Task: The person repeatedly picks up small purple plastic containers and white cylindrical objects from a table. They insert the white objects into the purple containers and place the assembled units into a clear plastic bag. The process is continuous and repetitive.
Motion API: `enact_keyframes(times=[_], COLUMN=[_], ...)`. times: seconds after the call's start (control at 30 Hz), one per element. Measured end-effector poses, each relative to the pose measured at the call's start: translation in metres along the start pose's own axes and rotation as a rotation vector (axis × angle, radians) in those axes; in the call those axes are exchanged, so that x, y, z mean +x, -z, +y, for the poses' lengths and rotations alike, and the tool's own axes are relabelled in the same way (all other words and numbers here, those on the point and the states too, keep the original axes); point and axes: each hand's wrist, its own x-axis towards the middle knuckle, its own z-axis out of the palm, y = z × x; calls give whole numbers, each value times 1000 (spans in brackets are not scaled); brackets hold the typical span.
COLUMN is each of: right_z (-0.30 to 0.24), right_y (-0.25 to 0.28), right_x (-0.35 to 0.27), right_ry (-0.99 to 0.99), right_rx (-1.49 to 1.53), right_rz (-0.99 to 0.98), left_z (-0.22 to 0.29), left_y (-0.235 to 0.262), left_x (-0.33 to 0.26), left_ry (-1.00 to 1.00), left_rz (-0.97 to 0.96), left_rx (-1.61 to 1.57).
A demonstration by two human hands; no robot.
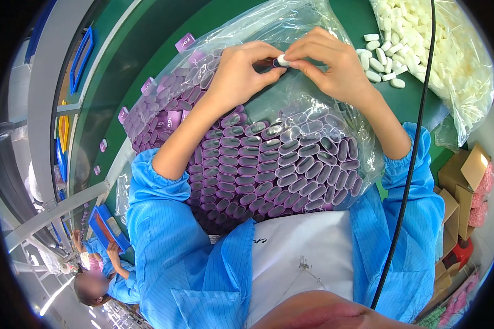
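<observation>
Near the far middle of the work surface, my left hand [237,71] pinches a small dark purple oval shell [275,63], mostly hidden by the fingers. My right hand [332,61] meets it, thumb and fingers closed on a white oval piece [283,60] at the shell's mouth. How far the piece sits inside cannot be made out. Below both hands, many purple oval shells [250,162] stand packed in rows, open ends up. A clear plastic bag [291,27] spreads around and partly over them. Loose white oval pieces [388,61] lie right of my right hand.
A clear bag of white pieces [450,71] lies at the far right of the green table [159,30]. A black cable [409,181] hangs across the right side. Cardboard boxes [458,200] stand at lower right. Another person [118,277] works near a blue tray [107,229] at lower left.
</observation>
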Motion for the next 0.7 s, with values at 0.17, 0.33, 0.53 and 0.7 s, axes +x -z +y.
enact_keyframes(times=[0.17, 0.33, 0.53, 0.7], right_z=[-2, -2, -5, -13], right_y=[-10, -16, -13, -22], right_x=[-1, 5, 8, 11], right_ry=[-24, 3, -38, 64], right_rx=[-16, -32, -40, -200], right_rz=[12, -2, -63, -46], left_z=[1, -2, -10, -15], left_y=[0, 0, 3, 1], left_x=[2, 4, 7, 9], left_ry=[67, 112, 195, 140], left_rz=[-26, -44, -113, -78], left_rx=[-16, -46, -164, -152])
